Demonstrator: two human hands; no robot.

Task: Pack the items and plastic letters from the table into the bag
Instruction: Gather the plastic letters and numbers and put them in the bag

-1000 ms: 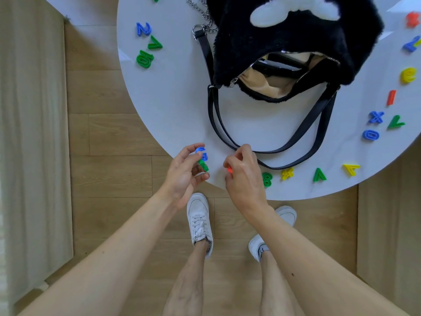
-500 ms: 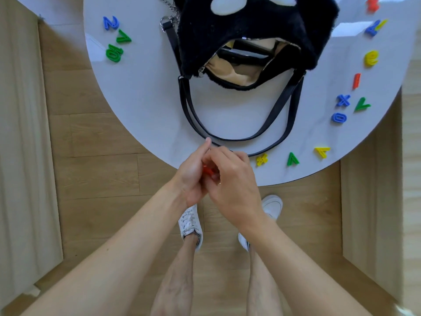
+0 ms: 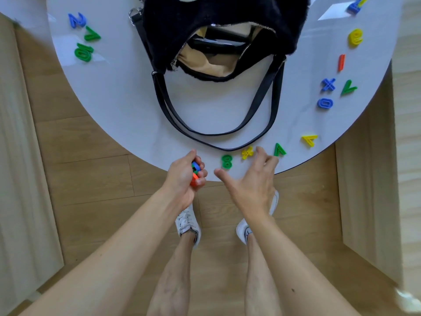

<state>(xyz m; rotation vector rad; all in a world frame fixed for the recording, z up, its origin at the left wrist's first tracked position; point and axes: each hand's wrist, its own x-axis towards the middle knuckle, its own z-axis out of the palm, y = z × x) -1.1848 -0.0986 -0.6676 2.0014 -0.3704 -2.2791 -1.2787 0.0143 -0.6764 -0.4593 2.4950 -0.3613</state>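
The likeliest slip is in the left hand. Its fingers are clenched round a small stack of plastic letters, blue, green and orange, held right at the table edge. Adding another piece to so full a grip could squeeze one out onto the wooden floor below. The right hand holds nothing, its fingers released and spread. The green 8 lies between its thumb and forefinger, the yellow symbol just beside the forefinger tip, and a green wedge-shaped letter just beyond the other fingertips. All three sit close to the rim, so a careless sweep could flick them off. The bag strap loops just past the fingertips and might snag. The black furry bag lies well beyond both hands, unzipped, its tan lining gaping towards the person with a dark item already inside. More coloured pieces lie far to either side of it.
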